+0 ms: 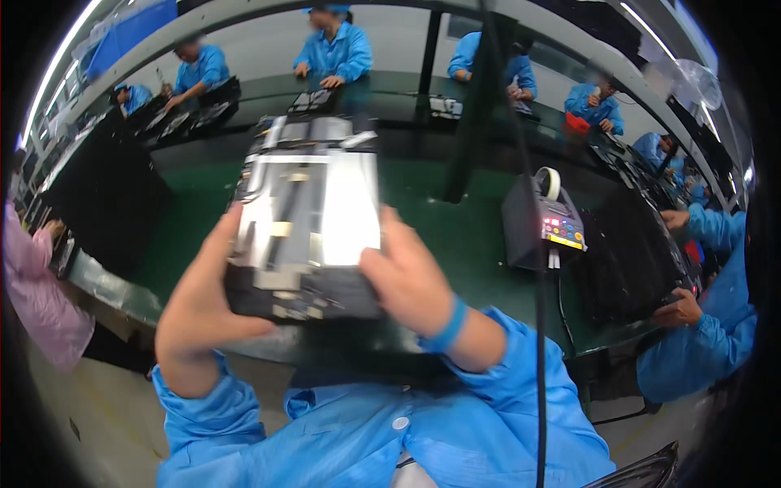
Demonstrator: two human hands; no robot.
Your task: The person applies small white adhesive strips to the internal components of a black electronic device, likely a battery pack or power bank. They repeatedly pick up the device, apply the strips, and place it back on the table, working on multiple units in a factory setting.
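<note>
Both hands hold an opened tablet above the green work table. Two bright silver panels, a grey strip with a dark cable down the middle and small parts along the near edge show on its inner side. My left hand grips the left side, its thumb along the near left corner. On the right side, my right hand, with a blue band at the wrist, presses its thumb onto the face near the edge. Motion blurs the tablet a little, and the fingers beneath it are hidden.
A grey tape dispenser with a white roll and lit buttons stands right on the green table. A black cable hangs in front. Dark panels flank the place. Co-workers sit across and at both sides.
</note>
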